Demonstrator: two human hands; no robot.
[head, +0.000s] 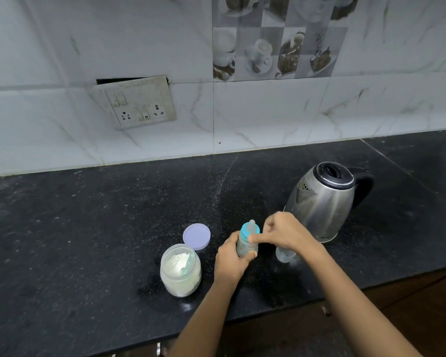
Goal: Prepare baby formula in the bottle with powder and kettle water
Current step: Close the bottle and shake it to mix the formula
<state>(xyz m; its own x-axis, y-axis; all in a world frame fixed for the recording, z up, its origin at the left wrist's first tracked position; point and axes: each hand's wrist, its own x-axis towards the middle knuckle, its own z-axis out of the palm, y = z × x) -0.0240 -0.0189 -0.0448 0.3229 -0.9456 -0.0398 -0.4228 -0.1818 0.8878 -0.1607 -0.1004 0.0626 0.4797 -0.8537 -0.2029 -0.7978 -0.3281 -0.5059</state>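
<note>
I am watching the baby bottle (245,246) being held upright above the black counter (113,228), between the open powder jar (180,271) and the kettle (322,202) — small cloudy body, blue collar, pale teat. The left hand (231,258) is wrapping its body; the right hand (283,234) is pinching the collar. Its contents are staying unreadable, and the right wrist is hiding part of a clear cap (283,255).

Small bottle (244,246) in left hand (229,261)
</note>
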